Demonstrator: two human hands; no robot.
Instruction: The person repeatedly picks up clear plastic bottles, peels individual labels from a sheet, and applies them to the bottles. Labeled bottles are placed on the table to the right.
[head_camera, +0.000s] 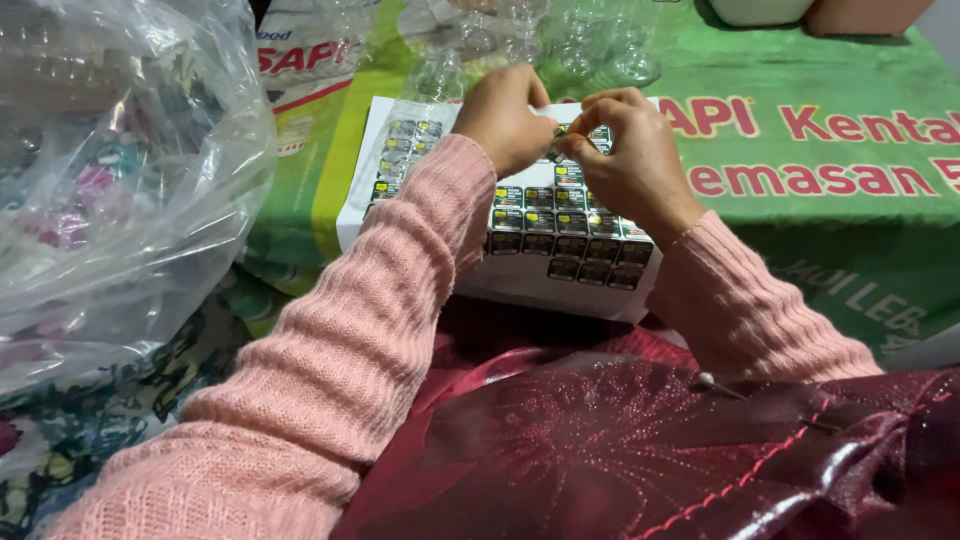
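A small dark sticker (556, 150) is pinched between the fingertips of both hands, the left hand (503, 115) and right hand (630, 150) curled nearly closed around it, just above a white sheet of dark stickers (560, 235). The sheet lies on a green printed cloth (830, 200), a clear plastic bottle (415, 125) resting across its far left corner. A large clear plastic bag (110, 170) bulges at the left, and more clear bottles (560, 35) lie beyond the hands.

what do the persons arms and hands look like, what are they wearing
Both arms are covered by long pink ribbed-knit sleeves, the left sleeve and right sleeve ending in snug cuffs at the wrists. The left hand and right hand are bare: no gloves, and no rings or watch visible.
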